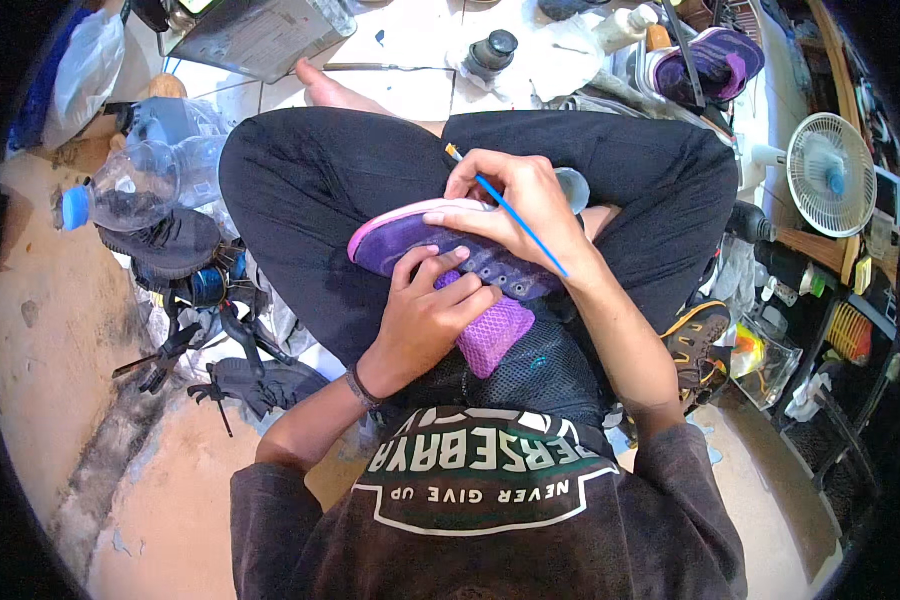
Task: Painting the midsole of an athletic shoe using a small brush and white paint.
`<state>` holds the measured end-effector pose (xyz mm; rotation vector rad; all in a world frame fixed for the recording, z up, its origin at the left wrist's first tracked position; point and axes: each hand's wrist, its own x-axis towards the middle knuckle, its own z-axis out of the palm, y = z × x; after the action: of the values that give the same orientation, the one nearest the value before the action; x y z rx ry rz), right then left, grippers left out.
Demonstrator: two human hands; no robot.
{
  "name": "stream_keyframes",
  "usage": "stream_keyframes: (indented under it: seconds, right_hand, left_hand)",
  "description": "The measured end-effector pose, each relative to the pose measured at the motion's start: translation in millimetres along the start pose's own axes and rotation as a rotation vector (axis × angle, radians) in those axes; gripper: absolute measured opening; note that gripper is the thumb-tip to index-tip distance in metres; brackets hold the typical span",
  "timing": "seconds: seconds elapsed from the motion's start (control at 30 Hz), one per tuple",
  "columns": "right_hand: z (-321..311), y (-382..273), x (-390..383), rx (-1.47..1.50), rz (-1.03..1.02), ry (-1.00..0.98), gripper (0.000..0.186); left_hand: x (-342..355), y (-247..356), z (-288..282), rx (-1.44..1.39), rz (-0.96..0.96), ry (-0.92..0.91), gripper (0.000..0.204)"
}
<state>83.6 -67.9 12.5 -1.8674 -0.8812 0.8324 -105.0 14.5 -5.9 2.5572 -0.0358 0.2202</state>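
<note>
A dark purple shoe (pixel 395 240) with a pink edge along its sole lies tilted over my lap. My left hand (pixel 425 315) grips its upper from the near side, fingers bent over the row of lace holes. The shoe's lighter purple mesh tongue (pixel 495 338) hangs out toward me. My right hand (pixel 515 205) rests at the sole's far edge, its thumb laid along it. Tucked in that hand is a thin blue-handled paintbrush (pixel 518 222), its bristles pointing up and away from the shoe. Some of the right fingertips are hidden. Just beyond the right wrist is a clear cup (pixel 573 188).
A dark-capped bottle (pixel 492 52) stands on the tiles ahead. Another purple shoe (pixel 708 68) sits at the far right, near a white fan (pixel 830 175). Leftward lie a clear plastic bottle (pixel 135 185) and a black shoe (pixel 165 243). A brown-black shoe (pixel 700 345) is by my right elbow.
</note>
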Motion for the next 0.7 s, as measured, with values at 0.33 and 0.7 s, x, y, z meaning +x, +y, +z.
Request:
stream_keyframes:
  seconds: [0.33, 0.7]
  right_hand:
    - [-11.7, 18.5, -14.4, 0.132, 0.004, -0.018, 0.029]
    - [-48.0, -13.5, -67.3, 0.567, -0.376, 0.151, 0.028]
  left_hand:
    - [4.0, -1.0, 0.4, -0.035, -0.003, 0.001, 0.015]
    - [30.5, -14.6, -83.1, -0.876, -0.063, -0.072, 0.092]
